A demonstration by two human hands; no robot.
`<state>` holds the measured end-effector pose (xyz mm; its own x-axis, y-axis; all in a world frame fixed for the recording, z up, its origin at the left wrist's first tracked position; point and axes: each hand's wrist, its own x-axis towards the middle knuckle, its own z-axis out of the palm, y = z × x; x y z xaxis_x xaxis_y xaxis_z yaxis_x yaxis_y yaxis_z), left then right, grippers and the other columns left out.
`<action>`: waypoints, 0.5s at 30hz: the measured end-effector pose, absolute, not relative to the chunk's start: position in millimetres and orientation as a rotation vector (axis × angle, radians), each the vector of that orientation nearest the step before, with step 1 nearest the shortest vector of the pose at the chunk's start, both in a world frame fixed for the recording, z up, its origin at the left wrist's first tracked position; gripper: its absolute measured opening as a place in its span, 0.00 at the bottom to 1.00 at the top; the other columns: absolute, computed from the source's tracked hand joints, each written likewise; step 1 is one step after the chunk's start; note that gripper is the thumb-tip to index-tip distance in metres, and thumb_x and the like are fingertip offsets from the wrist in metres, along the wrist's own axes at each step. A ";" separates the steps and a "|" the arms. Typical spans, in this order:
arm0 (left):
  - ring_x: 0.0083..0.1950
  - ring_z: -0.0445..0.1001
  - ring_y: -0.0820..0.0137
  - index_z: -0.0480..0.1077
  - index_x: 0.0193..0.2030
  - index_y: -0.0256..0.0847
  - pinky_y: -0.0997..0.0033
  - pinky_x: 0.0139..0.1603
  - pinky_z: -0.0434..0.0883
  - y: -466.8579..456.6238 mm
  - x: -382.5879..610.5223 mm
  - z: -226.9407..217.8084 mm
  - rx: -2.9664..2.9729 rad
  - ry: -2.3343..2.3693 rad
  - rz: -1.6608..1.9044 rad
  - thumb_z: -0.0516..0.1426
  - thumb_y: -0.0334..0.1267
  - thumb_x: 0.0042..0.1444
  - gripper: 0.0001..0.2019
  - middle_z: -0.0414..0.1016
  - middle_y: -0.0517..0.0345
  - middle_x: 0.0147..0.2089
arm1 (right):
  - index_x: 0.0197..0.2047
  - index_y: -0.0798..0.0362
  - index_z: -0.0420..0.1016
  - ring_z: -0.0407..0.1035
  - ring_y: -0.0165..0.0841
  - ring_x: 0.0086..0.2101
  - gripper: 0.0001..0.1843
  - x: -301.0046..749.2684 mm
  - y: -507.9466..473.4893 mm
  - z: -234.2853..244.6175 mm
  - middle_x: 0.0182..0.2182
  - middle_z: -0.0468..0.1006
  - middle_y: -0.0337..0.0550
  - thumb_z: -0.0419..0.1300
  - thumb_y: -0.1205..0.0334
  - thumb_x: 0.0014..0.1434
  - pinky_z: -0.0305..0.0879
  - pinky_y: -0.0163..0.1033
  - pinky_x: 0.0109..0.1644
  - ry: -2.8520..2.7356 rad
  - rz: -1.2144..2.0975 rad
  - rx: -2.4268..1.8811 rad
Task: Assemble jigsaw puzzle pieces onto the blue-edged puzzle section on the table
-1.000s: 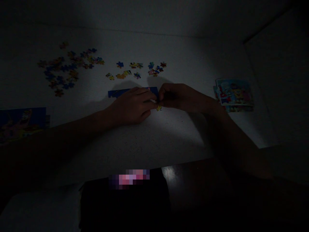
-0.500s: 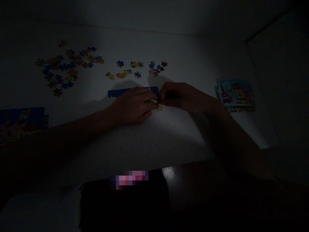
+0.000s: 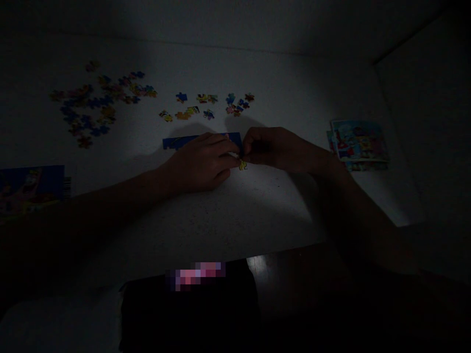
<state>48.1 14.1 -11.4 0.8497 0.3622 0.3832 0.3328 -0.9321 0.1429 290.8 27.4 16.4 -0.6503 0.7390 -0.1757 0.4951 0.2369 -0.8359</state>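
Pretty dim shot, but here's what shows; your left hand [image 3: 200,163] lies low on the white table [image 3: 235,220], knuckles up, fingertips meeting those of your right hand [image 3: 275,147] over a small yellow puzzle piece [image 3: 242,165]; the piece sits right at the near end of the blue joined strip [image 3: 175,142], which your left hand half covers, probably pinning it flat so it can't slide; your right thumb and forefinger look pinched together on the piece; whether the left actually grips it or just braces against it, I can't tell, it's too dark. Further back there's a short row of loose pieces [image 3: 206,105] and a wider scatter [image 3: 99,103] off to the left, spread flat rather than piled, so each print is readable; a stack of picture cards [image 3: 358,142] rests at the right, and the box [image 3: 31,186] sits at the left edge.
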 end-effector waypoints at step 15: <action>0.58 0.74 0.60 0.77 0.53 0.40 0.56 0.59 0.72 14.4 48.9 -12.3 2.936 0.597 0.570 0.50 0.34 0.69 0.16 0.78 0.49 0.56 | 0.37 0.52 0.71 0.65 0.29 0.31 0.10 290.5 26.4 19.2 0.31 0.74 0.36 0.67 0.57 0.58 0.57 0.37 0.35 -2.214 1.400 -1.213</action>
<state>48.9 14.4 -12.3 0.8538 0.3932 0.3412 0.3588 -0.9193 0.1615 290.5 26.4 19.2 -0.6203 0.7564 -0.2076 0.5121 0.1901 -0.8376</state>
